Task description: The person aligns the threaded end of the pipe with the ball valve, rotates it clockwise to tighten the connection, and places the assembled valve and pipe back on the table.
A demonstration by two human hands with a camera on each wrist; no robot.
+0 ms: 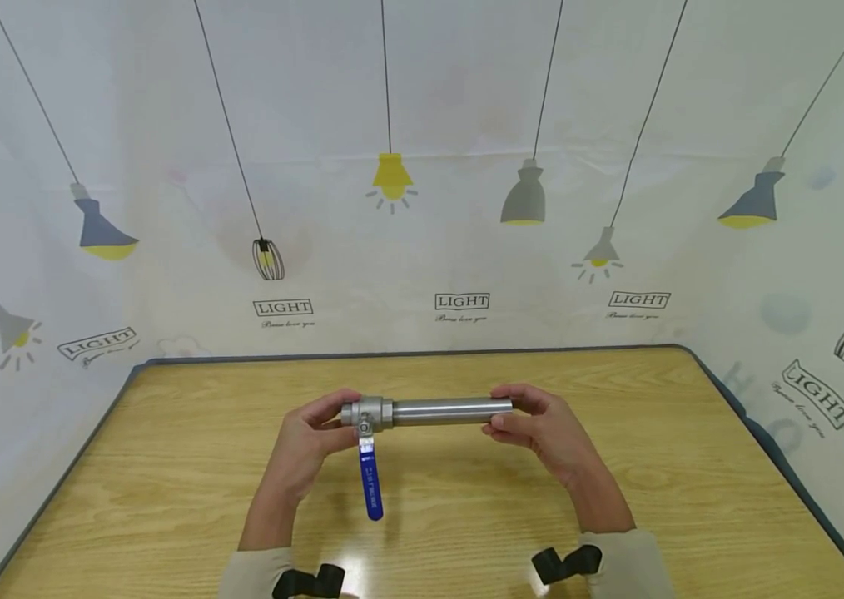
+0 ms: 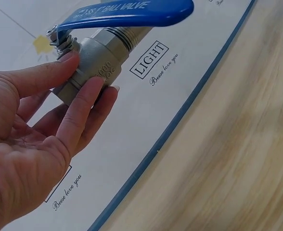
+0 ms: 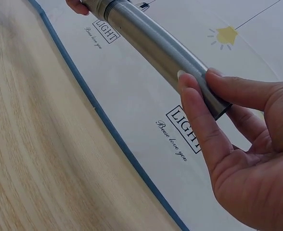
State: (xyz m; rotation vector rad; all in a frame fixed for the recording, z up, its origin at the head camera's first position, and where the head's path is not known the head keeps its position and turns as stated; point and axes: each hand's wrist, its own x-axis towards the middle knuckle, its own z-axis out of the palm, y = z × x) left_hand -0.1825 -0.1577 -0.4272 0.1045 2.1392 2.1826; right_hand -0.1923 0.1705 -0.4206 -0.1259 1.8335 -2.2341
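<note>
Between the two hands a steel ball valve [image 1: 372,411] and a straight metal pipe [image 1: 452,411] are joined end to end, held level above the table. My left hand [image 1: 303,445] pinches the valve body by its outer end, thumb and fingers on opposite sides. The valve's blue lever [image 1: 370,482] points toward me; white lettering on it reads "BALL VALVE" in the left wrist view. Some thread [image 2: 123,38] shows where the pipe enters the valve. My right hand [image 1: 546,428] grips the pipe's free end between thumb and fingers.
The wood-grain table [image 1: 190,466] has a dark blue edge strip [image 1: 422,354]. Behind it and at both sides stands a pale wall covering [image 1: 452,241] printed with hanging lamps and the word "LIGHT". Black straps [image 1: 310,582] sit on both sleeves.
</note>
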